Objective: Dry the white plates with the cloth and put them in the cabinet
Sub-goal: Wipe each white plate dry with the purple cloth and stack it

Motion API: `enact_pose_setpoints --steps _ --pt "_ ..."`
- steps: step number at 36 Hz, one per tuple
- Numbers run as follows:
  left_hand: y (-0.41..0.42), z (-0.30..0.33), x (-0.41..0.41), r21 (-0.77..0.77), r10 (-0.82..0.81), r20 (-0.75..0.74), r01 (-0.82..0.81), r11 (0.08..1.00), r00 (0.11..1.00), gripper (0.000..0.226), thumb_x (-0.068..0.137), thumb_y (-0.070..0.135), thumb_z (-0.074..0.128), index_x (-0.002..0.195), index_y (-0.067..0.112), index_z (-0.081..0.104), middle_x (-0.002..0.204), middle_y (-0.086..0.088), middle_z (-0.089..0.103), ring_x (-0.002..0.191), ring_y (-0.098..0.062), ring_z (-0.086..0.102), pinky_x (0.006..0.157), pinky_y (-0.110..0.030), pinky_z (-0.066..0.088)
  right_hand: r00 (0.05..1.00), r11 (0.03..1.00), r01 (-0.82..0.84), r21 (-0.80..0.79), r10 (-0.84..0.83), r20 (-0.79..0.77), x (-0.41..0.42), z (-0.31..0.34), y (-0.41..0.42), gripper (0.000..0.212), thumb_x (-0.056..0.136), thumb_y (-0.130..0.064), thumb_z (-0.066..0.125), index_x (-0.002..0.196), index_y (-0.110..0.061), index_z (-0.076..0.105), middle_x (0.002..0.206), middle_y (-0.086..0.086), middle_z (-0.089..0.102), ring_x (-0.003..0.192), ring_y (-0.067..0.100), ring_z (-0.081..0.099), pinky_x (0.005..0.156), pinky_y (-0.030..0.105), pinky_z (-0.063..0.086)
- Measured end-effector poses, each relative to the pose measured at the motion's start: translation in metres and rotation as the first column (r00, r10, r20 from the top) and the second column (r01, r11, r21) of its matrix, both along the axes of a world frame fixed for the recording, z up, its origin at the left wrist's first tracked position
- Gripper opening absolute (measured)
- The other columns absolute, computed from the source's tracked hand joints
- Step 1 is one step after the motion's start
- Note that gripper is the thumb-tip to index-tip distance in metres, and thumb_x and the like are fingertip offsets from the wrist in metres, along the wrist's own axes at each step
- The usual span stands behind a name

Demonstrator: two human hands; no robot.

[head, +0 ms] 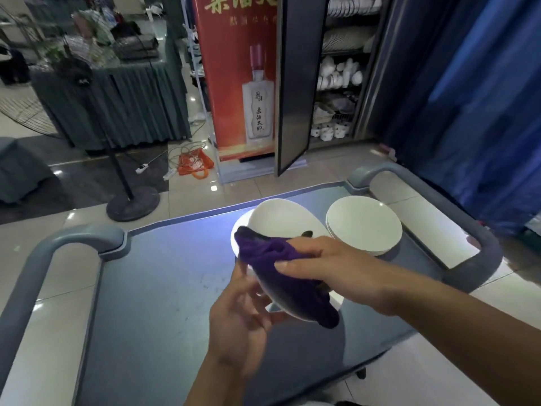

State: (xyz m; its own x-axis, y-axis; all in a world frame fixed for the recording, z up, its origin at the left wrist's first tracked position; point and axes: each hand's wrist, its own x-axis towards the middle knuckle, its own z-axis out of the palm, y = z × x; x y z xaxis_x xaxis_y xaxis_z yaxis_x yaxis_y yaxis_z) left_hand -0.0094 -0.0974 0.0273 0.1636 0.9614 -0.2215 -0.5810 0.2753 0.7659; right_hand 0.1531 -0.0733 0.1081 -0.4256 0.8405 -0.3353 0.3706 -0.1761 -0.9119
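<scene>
A white plate [281, 221] was held tilted above the cart top, its near rim covered by a bunched purple cloth [281, 268]. Beneath it a further white plate [238, 232] was partly visible lying flat. To the right, a stack of white plates [363, 224] was seen resting flat on the cart. At the far side, the cabinet [336, 68] was shown with its door open and shelves filled with white crockery.
</scene>
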Motion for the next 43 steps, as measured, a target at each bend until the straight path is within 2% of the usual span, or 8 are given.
enact_pose_setpoints --steps 3,11,17,22,26,32,35,43 --pt "-0.003 -0.003 -0.002 -0.064 0.053 0.011 -0.053 0.997 0.999 0.055 0.09 0.041 0.058 0.136 0.011 0.06 0.128 -0.024 0.066 0.108 -0.041 0.068 0.079 -0.06 0.058 0.988 0.993 -0.098 0.071 0.088 0.129 -0.001 -0.007 -0.006 0.034 0.092 -0.038 0.062 0.115 -0.014 0.067 0.113 0.004 0.069 0.106 0.024 0.065 0.098 0.044 0.05" --pt "0.0 -0.013 -0.001 -0.012 0.137 -0.144 -0.14 0.99 0.98 0.079 0.08 -0.002 0.069 0.14 0.047 0.054 0.125 -0.014 0.069 0.099 -0.037 0.073 0.064 -0.05 0.061 0.931 0.966 -0.217 0.14 0.162 0.326 0.019 -0.032 -0.014 0.042 0.084 -0.057 0.053 0.109 -0.027 0.066 0.111 -0.013 0.06 0.099 0.016 0.061 0.093 0.05 0.048" --pt "0.012 -0.021 -0.002 -0.061 0.177 -0.215 -0.194 0.979 0.96 0.08 0.09 -0.015 0.052 0.144 0.043 0.05 0.121 -0.013 0.068 0.101 -0.035 0.066 0.063 -0.047 0.062 0.979 0.99 0.139 -0.013 -0.136 0.152 0.061 -0.083 -0.024 0.023 0.1 -0.026 0.059 0.118 -0.034 0.07 0.108 -0.01 0.073 0.105 0.014 0.067 0.093 0.031 0.05" --pt "0.019 -0.031 -0.008 -0.136 0.173 -0.162 -0.196 0.971 0.972 0.06 0.091 -0.011 0.047 0.138 0.024 0.057 0.123 -0.004 0.066 0.105 -0.03 0.063 0.061 -0.042 0.06 0.794 0.754 0.598 -0.272 -0.603 0.078 0.102 -0.122 -0.037 0.023 0.099 -0.026 0.06 0.12 -0.027 0.066 0.107 -0.002 0.075 0.103 0.019 0.066 0.084 0.046 0.058" --pt "0.022 -0.039 -0.006 -0.183 0.121 -0.111 -0.14 0.973 0.986 0.058 0.082 -0.007 0.055 0.129 0.026 0.061 0.121 -0.005 0.067 0.093 -0.025 0.067 0.067 -0.045 0.058 0.717 0.701 0.697 -0.148 -0.684 0.137 0.128 -0.133 -0.046 0.012 0.101 -0.029 0.056 0.11 -0.035 0.062 0.102 -0.009 0.069 0.09 0.013 0.064 0.066 0.031 0.053" --pt "0.021 -0.055 0.005 -0.274 0.095 -0.061 -0.108 0.956 0.994 0.06 0.085 -0.009 0.05 0.134 0.025 0.061 0.135 -0.008 0.06 0.113 -0.036 0.057 0.06 -0.042 0.06 0.733 0.85 0.392 0.353 -0.52 0.438 0.134 -0.179 -0.067 0.042 0.102 -0.022 0.053 0.139 -0.042 0.048 0.133 -0.011 0.058 0.116 0.009 0.056 0.099 0.027 0.046" --pt "0.02 -0.054 0.007 -0.306 0.07 -0.055 -0.084 0.948 0.996 0.071 0.067 0.0 0.064 0.134 0.025 0.063 0.137 -0.009 0.061 0.116 -0.037 0.058 0.062 -0.042 0.06 0.683 0.94 0.147 0.309 -0.323 0.655 0.126 -0.241 -0.085 0.049 0.099 -0.046 0.033 0.147 -0.053 0.026 0.155 -0.007 0.041 0.144 0.022 0.036 0.118 0.051 0.026" --pt "0.019 -0.058 0.003 -0.328 -0.02 -0.13 -0.024 0.944 0.991 0.056 0.063 0.002 0.061 0.117 0.016 0.07 0.109 -0.005 0.075 0.101 -0.033 0.062 0.061 -0.042 0.061 0.619 0.947 -0.037 0.319 -0.229 0.751 0.108 -0.282 -0.104 0.055 0.102 -0.065 0.019 0.153 -0.048 0.031 0.163 -0.005 0.03 0.153 0.022 0.018 0.121 0.051 0.005"
